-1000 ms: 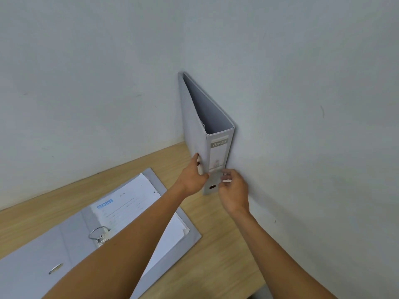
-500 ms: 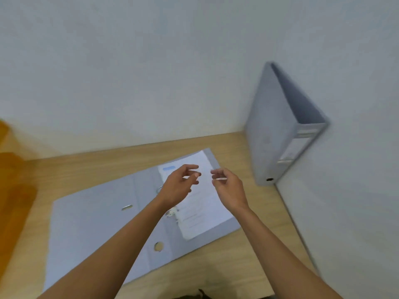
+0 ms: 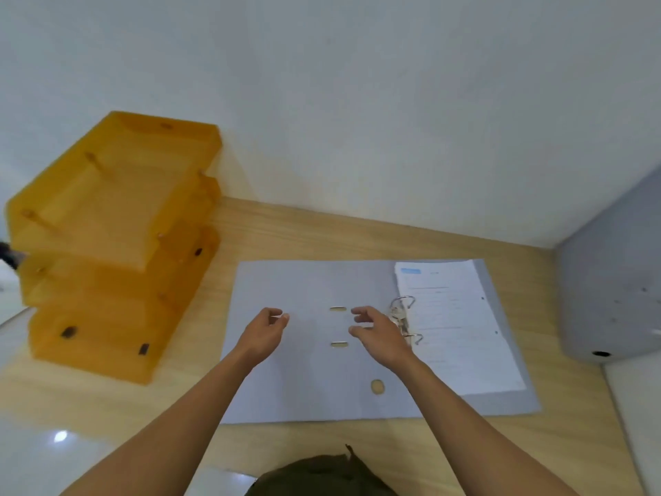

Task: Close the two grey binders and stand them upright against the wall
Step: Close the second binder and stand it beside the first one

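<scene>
One grey binder (image 3: 307, 381) lies open and flat on the wooden desk, its metal rings (image 3: 402, 318) up and white paper (image 3: 461, 334) filed on its right half. The other grey binder (image 3: 611, 291) stands closed and upright in the right corner against the wall, partly cut off by the frame edge. My left hand (image 3: 264, 332) hovers over the open binder's left cover, fingers loosely curled, holding nothing. My right hand (image 3: 379, 334) hovers just left of the rings, fingers apart and empty.
A stack of orange translucent letter trays (image 3: 111, 241) stands on the desk at the left, against the back wall. The white wall (image 3: 357, 119) runs behind the desk and turns at the right corner. The desk's front edge is near my body.
Both hands let go of the upright binder in the corner and moved left over the open binder. My view swung left, bringing the orange trays into sight.
</scene>
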